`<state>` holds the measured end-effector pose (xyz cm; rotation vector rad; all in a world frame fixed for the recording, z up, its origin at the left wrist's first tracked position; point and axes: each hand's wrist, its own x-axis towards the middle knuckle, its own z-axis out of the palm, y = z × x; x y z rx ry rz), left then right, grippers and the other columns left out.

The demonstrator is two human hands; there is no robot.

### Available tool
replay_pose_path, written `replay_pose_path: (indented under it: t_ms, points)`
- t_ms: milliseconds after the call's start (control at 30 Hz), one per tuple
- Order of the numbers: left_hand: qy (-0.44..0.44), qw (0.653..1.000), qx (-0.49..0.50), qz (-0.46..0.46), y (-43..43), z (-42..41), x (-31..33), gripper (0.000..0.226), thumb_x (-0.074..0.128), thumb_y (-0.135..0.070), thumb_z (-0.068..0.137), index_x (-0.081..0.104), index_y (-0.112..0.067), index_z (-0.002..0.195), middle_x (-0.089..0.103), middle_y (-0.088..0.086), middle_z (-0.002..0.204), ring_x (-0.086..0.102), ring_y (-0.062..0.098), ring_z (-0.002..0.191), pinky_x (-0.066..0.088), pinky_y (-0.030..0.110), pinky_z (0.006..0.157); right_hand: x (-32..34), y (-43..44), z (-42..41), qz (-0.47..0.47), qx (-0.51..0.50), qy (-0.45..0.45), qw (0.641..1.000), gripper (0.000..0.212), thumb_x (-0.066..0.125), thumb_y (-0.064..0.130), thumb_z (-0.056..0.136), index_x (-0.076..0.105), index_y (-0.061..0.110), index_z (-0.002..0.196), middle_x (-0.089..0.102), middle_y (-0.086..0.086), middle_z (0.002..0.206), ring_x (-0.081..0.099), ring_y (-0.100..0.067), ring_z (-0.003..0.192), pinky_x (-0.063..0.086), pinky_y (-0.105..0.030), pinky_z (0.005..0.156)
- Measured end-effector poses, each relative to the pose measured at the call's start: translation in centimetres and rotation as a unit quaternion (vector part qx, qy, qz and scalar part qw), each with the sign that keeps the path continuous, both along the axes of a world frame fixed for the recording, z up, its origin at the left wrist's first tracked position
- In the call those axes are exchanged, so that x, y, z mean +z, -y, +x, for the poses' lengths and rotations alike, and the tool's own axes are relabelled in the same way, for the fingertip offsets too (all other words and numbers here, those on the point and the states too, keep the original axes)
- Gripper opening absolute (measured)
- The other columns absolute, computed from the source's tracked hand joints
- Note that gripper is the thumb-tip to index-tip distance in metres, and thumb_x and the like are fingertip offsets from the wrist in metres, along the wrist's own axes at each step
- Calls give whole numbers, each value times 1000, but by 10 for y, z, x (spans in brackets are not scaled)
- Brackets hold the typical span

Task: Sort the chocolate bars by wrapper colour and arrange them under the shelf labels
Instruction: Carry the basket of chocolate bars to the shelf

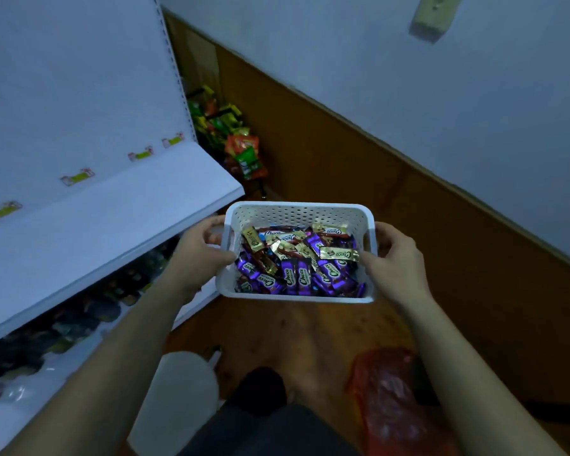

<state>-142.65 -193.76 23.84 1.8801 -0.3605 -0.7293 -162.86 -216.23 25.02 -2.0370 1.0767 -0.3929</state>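
Right, biggest things first: a pale wall (408, 77) with brown panelling along its foot runs across the right side. On the left a white shelf (106, 225) juts out. Beneath it a lower level holds dark packs (89, 311), too dim to read. The floor (310, 334) is brown. A red bag (392, 399) lies on it low on the right, beside the right forearm. Past the shelf's far end, a heap of green, yellow and orange snack packs (231, 136) sits against the panelling.

Now the centre of it all: a white perforated basket (297, 207), held up over the floor just off the shelf's front corner. Both hands are on it, one at each end, well apart with the basket between them. The left hand (201, 251) grips the left wall, fingers curled round the outside, thumb at the rim. The right hand (395, 258) grips the right wall the same way, thumb hooked over the rim right by a gold wrapper.

Inside, the bars (293, 274) lie in a jumble. Purple ones crowd the near side, gold ones lie on top towards the far side, and a few red-brown ones show between. A row of small green-striped labels (77, 176) runs along the shelf's back panel, just above the board.
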Motion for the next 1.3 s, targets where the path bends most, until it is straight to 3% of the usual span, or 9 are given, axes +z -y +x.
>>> replay_pose_path:
  t_ms: [100,200,333,400,533,667,767,1100,1300]
  points:
    - [-8,999,54,-2,-2,34,-1,59,67,9,86,55,-18,137,71,11,107,72,22,91,63,40,69,0,20,61,6,62,-4,998,50,71,20,89,57,23,137,67,4,113,65,-13,98,60,-35,76]
    - [-1,994,106,4,-5,71,1,52,63,12,87,57,-21,128,65,7,92,66,17,73,51,18,47,-5,33,125,18,114,-8,993,47,71,20,88,59,26,132,64,12,100,67,-12,93,61,-40,75]
    - [9,984,178,10,-9,128,-6,53,64,9,86,60,-31,120,62,5,90,62,23,70,43,20,41,-14,44,215,6,179,-11,984,36,70,15,87,63,27,121,61,21,87,64,-6,83,55,-31,66]
    - [8,978,209,6,-14,160,-9,54,65,7,87,60,-36,120,62,6,91,61,24,66,46,28,44,-17,45,264,4,212,2,977,37,71,14,86,64,29,119,62,21,88,65,-6,85,57,-34,69]
    - [9,963,269,22,-32,215,-10,59,68,6,83,60,-35,124,63,12,100,64,26,79,55,49,71,-23,38,356,3,273,13,962,44,72,15,86,62,26,127,61,22,91,63,-7,86,56,-31,70]
    - [3,939,343,13,-62,250,-8,59,67,9,82,60,-32,124,62,12,102,64,22,81,53,35,64,-22,15,435,-4,349,25,937,47,71,13,87,61,22,132,66,4,100,63,-15,88,50,-29,72]
    - [-6,911,412,6,-90,261,-7,59,67,9,82,58,-33,122,62,11,102,63,21,81,51,32,63,-22,-15,488,-11,418,23,908,48,70,13,89,58,17,135,66,-4,98,59,-13,76,42,-25,62]
    - [4,799,600,36,-179,254,-12,56,70,5,85,58,-28,129,62,8,104,67,24,88,60,44,76,-30,-140,606,-11,615,7,789,41,71,14,85,62,22,124,64,7,87,64,-12,77,54,-33,67]
    - [8,766,637,83,-230,235,-16,67,72,1,85,50,-24,144,62,6,112,66,25,96,60,41,75,-41,-206,621,-2,675,5,738,40,73,14,83,63,26,120,67,4,90,65,-6,76,53,-29,64]
